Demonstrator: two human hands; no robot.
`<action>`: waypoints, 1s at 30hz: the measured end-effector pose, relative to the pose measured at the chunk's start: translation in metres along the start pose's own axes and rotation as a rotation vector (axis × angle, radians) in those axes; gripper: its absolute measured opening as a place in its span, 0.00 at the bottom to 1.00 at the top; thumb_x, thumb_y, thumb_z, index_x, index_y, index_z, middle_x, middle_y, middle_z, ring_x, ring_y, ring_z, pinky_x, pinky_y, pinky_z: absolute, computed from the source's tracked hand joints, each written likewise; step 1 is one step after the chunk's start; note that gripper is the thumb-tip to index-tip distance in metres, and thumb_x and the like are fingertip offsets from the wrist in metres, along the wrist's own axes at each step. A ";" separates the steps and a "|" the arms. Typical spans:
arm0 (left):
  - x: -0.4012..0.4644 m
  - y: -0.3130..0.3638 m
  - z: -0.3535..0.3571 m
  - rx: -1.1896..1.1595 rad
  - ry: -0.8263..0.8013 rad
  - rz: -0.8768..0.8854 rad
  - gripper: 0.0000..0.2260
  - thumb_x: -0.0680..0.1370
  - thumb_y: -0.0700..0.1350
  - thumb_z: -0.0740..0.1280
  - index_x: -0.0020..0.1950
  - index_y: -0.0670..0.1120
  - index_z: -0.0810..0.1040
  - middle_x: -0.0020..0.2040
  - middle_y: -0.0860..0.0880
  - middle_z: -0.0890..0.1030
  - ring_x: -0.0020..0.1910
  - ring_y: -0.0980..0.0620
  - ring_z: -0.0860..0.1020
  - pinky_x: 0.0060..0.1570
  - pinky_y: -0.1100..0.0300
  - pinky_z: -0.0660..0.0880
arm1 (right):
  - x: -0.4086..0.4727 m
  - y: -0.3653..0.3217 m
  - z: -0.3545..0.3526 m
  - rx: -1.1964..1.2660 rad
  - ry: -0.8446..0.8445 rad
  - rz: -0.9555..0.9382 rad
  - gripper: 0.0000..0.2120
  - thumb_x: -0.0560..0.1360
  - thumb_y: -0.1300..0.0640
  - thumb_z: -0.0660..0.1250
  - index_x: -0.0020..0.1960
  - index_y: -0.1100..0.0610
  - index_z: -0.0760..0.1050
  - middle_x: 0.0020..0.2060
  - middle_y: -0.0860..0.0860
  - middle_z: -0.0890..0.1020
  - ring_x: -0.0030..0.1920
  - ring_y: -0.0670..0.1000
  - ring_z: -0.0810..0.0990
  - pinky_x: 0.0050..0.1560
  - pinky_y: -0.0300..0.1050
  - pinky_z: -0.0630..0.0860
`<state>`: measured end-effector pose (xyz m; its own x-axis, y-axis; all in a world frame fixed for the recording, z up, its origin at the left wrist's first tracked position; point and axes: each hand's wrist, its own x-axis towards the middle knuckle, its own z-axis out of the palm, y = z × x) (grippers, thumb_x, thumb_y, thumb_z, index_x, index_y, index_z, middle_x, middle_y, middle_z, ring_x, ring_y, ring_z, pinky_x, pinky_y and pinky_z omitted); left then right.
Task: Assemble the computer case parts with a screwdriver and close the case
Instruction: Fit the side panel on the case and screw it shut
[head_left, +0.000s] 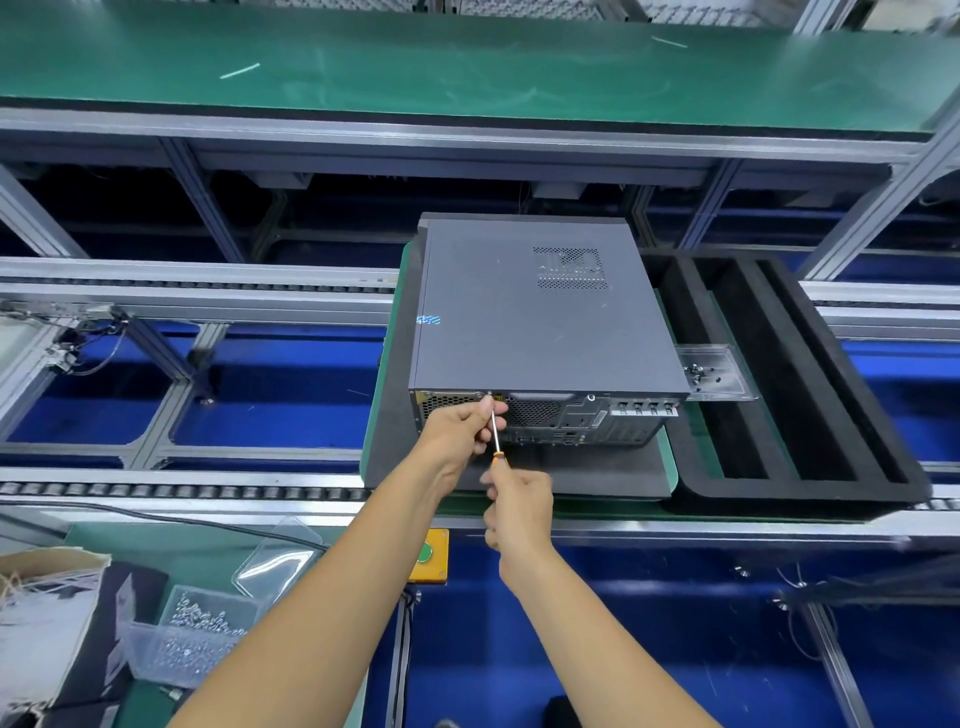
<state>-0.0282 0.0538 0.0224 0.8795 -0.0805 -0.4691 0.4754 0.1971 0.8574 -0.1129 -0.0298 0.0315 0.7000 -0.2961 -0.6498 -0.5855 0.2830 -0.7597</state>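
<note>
The grey computer case (540, 317) lies flat on a dark mat (395, 415) on the conveyor, side panel on, vent grille up top, its port-covered back end facing the person and its long axis running away from them. The right hand (519, 512) grips the orange-handled screwdriver (496, 439), tip up at a screw on the back's top edge. The left hand (462, 423) pinches the shaft near that tip.

Dark grey computer case (540, 317) with a dotted perforated vent patch, orange-handled screwdriver (496, 436) with silver shaft, black foam tray (810, 374), green mat (415, 67) on the upper bench, yellow box (434, 556) with green button, blue floor panels below.
</note>
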 end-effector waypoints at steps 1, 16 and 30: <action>0.000 0.000 0.001 -0.003 0.012 0.012 0.10 0.83 0.47 0.65 0.50 0.44 0.85 0.39 0.49 0.83 0.30 0.60 0.71 0.31 0.67 0.70 | 0.001 0.001 -0.001 -0.010 0.012 -0.020 0.10 0.76 0.61 0.68 0.52 0.67 0.76 0.31 0.54 0.73 0.20 0.46 0.65 0.20 0.38 0.60; 0.001 -0.001 0.004 -0.001 0.069 0.032 0.11 0.83 0.47 0.66 0.50 0.44 0.85 0.37 0.50 0.83 0.30 0.61 0.73 0.31 0.68 0.72 | -0.002 0.001 -0.004 -0.029 -0.015 -0.068 0.06 0.77 0.62 0.67 0.48 0.65 0.75 0.30 0.54 0.81 0.23 0.47 0.73 0.21 0.39 0.64; -0.002 0.001 0.002 0.025 0.056 0.047 0.10 0.82 0.47 0.67 0.50 0.43 0.85 0.38 0.49 0.83 0.31 0.60 0.72 0.34 0.66 0.72 | -0.002 -0.001 -0.004 -0.051 -0.026 -0.057 0.06 0.77 0.62 0.67 0.47 0.66 0.77 0.30 0.55 0.83 0.25 0.51 0.80 0.23 0.40 0.67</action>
<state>-0.0292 0.0519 0.0241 0.8984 -0.0170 -0.4389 0.4349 0.1752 0.8833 -0.1156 -0.0332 0.0337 0.7425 -0.2866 -0.6054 -0.5644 0.2190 -0.7959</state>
